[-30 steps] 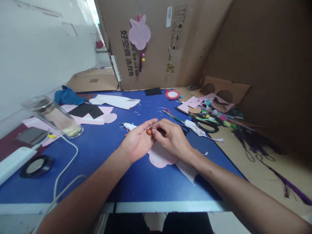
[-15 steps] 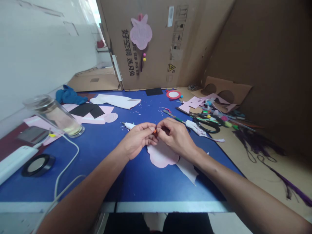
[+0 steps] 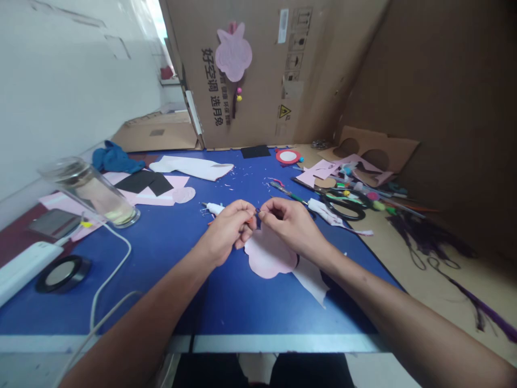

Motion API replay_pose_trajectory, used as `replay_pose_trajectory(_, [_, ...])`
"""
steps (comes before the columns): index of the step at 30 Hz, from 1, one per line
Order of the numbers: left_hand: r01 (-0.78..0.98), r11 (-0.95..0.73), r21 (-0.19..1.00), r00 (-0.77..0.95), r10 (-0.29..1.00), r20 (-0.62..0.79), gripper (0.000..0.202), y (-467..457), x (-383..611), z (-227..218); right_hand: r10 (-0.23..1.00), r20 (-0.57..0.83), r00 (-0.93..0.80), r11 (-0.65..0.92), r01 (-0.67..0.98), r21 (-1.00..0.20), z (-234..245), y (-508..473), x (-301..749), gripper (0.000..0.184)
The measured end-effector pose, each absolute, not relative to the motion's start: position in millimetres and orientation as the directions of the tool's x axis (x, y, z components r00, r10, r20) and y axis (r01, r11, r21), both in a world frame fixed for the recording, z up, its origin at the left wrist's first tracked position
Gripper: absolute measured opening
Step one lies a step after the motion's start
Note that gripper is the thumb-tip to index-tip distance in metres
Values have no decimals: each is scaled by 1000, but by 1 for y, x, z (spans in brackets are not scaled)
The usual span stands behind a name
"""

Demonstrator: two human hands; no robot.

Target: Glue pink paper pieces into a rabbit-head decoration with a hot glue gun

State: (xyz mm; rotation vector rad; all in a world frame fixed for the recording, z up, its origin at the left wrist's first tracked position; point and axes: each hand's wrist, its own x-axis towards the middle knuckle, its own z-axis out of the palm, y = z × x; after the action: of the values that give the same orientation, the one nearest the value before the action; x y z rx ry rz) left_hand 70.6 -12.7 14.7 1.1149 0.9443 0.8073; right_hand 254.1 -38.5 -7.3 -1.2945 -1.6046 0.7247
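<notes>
My left hand (image 3: 229,229) is closed, its thumb and fingers pinching a small orange piece (image 3: 250,220) that mostly hides in the grip. Close beside it, my right hand (image 3: 291,223) pinches thumb against forefinger; a tiny dark bit shows between the two hands, too small to name. Beneath them lies a pale pink scalloped paper cutout (image 3: 271,256) on the blue table. Behind the left hand sticks out a white tube with a narrow tip (image 3: 213,208). A torn white strip (image 3: 313,283) lies under my right forearm.
At left are a glass of liquid (image 3: 99,194), black tape (image 3: 63,274) and a white cable (image 3: 95,302). To the right lie black-handled scissors (image 3: 345,209), a rolled white tube (image 3: 325,212) and craft scraps. A cardboard box (image 3: 311,124) rises behind, bearing a pink cutout (image 3: 234,54).
My left hand has curled its fingers further around the orange piece. Both hands have shifted only slightly, and a small gap now shows between the fingertips.
</notes>
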Motion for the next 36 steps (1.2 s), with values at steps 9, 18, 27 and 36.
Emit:
replay_pose_trajectory(9, [285,-209,935,405,911,80,9,-8,67,6,918,390,-74,367,533,-762,-5,-42,253,14])
replay_pose_trajectory(18, [111,8,994,328,944,-44,8,-7,71,6,855,508,-102,451,629,-633,-6,-45,254,13])
replay_pose_trajectory(27, [-103,215,971,407,900,-156,10,-7,70,4,787,604,-125,541,611,-578,-7,-47,256,14])
replay_pose_trajectory(36, [-366,451,814,428,858,-283,15,-1,68,9,822,568,-38,480,581,-657,-2,-47,255,13])
